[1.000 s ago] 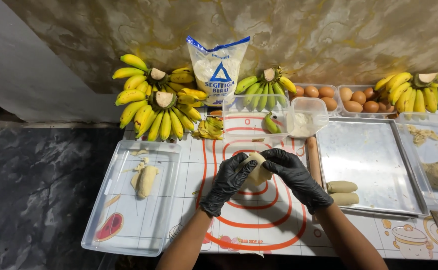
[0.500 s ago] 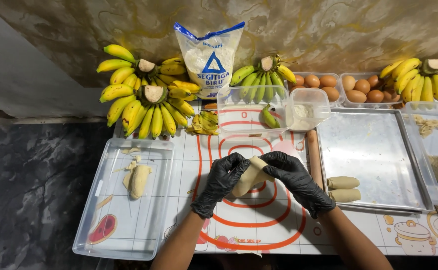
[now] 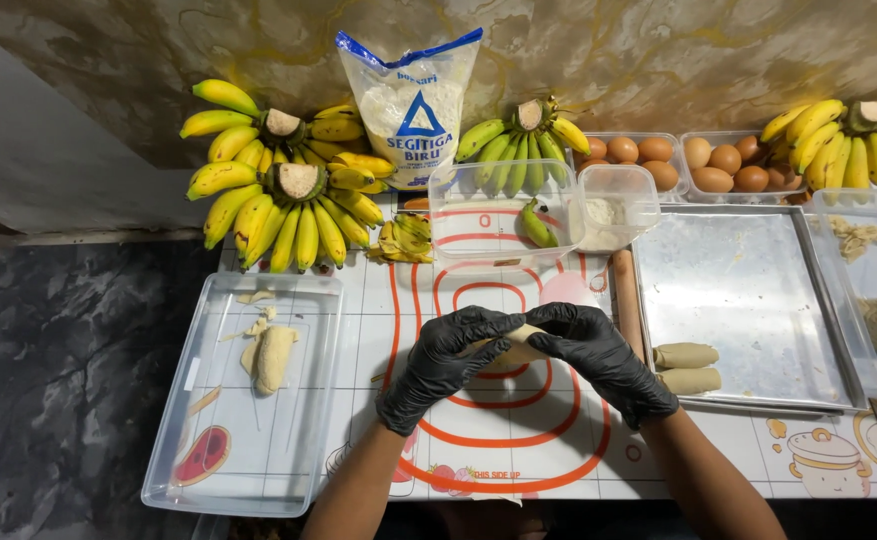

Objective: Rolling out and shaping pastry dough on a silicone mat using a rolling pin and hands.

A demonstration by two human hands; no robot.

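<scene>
A: What are the hands doing now?
B: The left hand and the right hand are closing together around a dough-wrapped piece, rolling it above the mat.
A: And the next move?
B: I think it is asking for even pressure, sealing the dough.

Gloved hands around dough roll

My table has a white tiled-look top and it's pushed right up against a mottled brown-gold wall. Left of the table there's dark marbled floor, with a plain grey slab above that.
</scene>
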